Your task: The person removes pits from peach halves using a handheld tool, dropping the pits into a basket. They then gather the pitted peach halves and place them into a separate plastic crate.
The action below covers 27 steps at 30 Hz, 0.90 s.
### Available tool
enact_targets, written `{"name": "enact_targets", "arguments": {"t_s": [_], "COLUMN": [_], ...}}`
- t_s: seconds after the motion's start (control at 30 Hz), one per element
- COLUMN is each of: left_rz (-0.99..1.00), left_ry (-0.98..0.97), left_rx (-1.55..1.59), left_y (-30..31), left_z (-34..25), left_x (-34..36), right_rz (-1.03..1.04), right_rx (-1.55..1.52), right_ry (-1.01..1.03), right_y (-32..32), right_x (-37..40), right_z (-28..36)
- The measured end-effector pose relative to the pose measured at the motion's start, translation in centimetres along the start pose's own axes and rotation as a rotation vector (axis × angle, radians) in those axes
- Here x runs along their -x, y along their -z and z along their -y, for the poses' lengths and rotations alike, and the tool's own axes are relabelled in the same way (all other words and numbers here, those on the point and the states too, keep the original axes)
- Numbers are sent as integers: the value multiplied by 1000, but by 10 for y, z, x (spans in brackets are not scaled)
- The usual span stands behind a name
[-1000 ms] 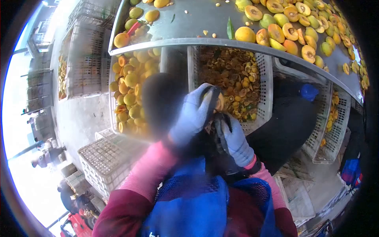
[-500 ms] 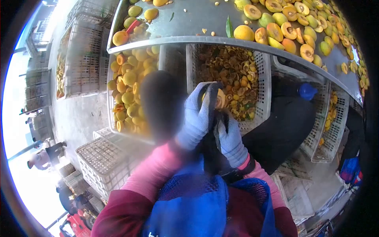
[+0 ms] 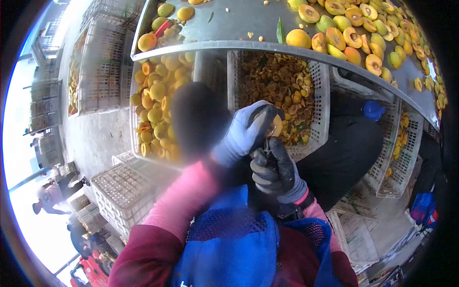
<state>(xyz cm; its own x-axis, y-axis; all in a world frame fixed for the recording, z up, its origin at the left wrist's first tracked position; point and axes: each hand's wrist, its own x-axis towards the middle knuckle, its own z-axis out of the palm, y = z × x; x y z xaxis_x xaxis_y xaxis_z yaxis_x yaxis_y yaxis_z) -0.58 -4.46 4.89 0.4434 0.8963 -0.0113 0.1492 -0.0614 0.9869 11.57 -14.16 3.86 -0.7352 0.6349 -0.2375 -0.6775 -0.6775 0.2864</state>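
Note:
My left hand (image 3: pixel 251 125), in a blue-grey glove with dark fingers, is closed on a cut yellow fruit (image 3: pixel 276 125) above a crate of peelings (image 3: pixel 296 95). Just below and to the right, my right hand (image 3: pixel 273 172), gloved the same way, has its fingers curled round a small tool (image 3: pixel 266 145). Only a thin metallic part of it shows, close to the fruit. Left of my knee, a crate of yellow fruit (image 3: pixel 155 103) stands under the table edge.
A metal table (image 3: pixel 234 21) with halved fruit (image 3: pixel 354 38) spans the top. A red-handled tool (image 3: pixel 163 27) lies there. Stacked white crates (image 3: pixel 117 191) stand lower left, more crates (image 3: pixel 399 158) at right. Another person (image 3: pixel 52 193) is at far left.
My right hand has turned, showing its dark curled fingers, and sits slightly lower. My left hand and the fruit have shifted slightly right. The distant person at left has changed posture.

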Motion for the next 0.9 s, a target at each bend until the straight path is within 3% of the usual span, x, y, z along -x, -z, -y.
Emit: {"name": "enact_targets", "arguments": {"t_s": [0.1,0.17,0.23,0.33,0.37,0.4,0.47,0.5,0.57,0.6,0.63,0.67,0.7,0.77,0.83,0.9], "left_rz": [78,-22,-35,-425,-495,-565,-715,-530,-373,-446,-477,-436,-402,-187,91,248], "left_ry": [287,-21,119,-202,-189,-63,179,189,386,178,110,84,49,-95,-116,-17], "left_rx": [439,60,-119,-544,-552,-477,-302,-869,-1528,-1436,-1362,-1154,-1274,-995,-1137,-1198], "left_y": [0,-4,3,20,32,68,141,155,188,171,133,85,58,13,-17,-25], "left_z": [9,11,0,-6,-17,-8,11,-16,10,2,-20,-55,-53,-53,-21,1], "left_x": [-1,5,11,34,31,33,37,31,29,9,-20,-47,-74,-128,-181,-229], "right_rz": [289,419,476,482,477,349,328,320,195,141,81,62,-62,-307,-101,-56], "right_rx": [-307,-360,-276,-225,-213,-186,-182,-176,-98,-93,-88,-46,-36,-21,-69,23], "right_ry": [-128,-133,-107,-59,-33,-49,-78,-97,-76,-46,-17,14,36,83,75,127], "right_y": [3,13,10,8,8,12,24,25,21,23,26,31,30,26,35,34], "right_x": [-8,-17,-21,-20,-19,-14,-11,-10,-7,-9,-10,-13,-13,-13,-11,-4], "right_z": [1,-2,0,8,14,15,12,14,24,27,31,37,39,42,50,58]}}
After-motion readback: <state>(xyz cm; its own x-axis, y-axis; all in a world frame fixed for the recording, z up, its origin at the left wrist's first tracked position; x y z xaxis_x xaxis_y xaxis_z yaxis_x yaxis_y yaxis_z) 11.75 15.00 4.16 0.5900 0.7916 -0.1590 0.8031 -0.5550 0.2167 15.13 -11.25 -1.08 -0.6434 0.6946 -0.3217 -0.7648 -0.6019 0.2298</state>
